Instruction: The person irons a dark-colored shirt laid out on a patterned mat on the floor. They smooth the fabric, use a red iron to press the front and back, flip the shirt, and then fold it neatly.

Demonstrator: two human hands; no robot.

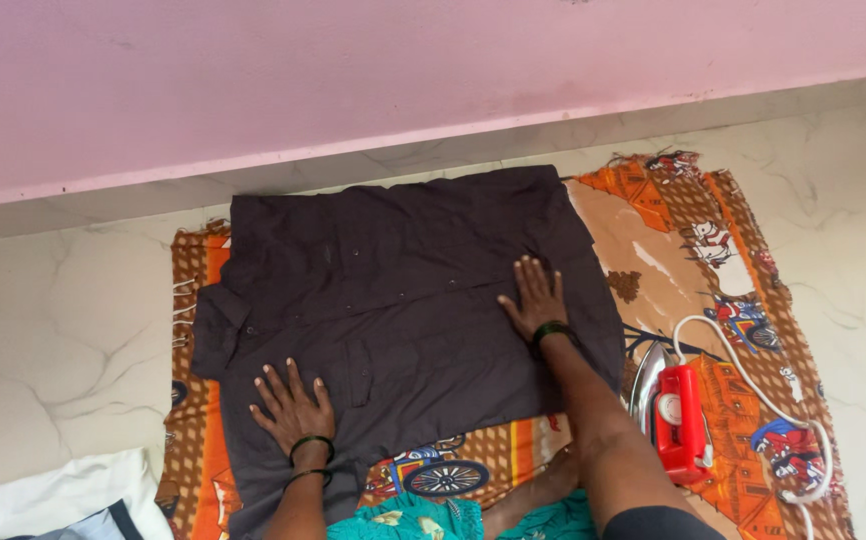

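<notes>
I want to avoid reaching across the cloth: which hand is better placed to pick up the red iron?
Probably the right hand: the red electric iron stands just beside that forearm, while the left hand lies flat on the far side of the dark brown shirt.

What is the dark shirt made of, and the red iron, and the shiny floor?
The dark shirt looks like thin woven cloth, matte, since it creases and lies flat under the left hand and right hand. The iron seems to have a glossy red plastic body and a shiny metal plate. The floor looks like polished marble or marble-look tile, pale with grey veins.
</notes>
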